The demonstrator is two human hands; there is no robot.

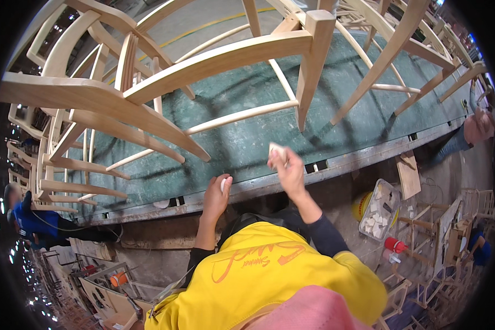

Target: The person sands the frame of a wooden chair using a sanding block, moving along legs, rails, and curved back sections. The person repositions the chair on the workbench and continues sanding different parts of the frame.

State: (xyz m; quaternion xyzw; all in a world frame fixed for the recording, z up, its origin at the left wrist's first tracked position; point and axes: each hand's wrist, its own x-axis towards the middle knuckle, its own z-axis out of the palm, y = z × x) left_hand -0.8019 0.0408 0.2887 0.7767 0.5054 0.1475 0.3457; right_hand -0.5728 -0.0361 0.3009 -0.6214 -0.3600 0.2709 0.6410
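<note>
pink cloth nearest; right hand pinches a small, pale, angular block; left hand curls round a white bit.

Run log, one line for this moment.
Left hand: small white piece | Right hand: pale block | Ahead: wooden chair frame, green bench | Right: clear bin, pale pieces
</note>
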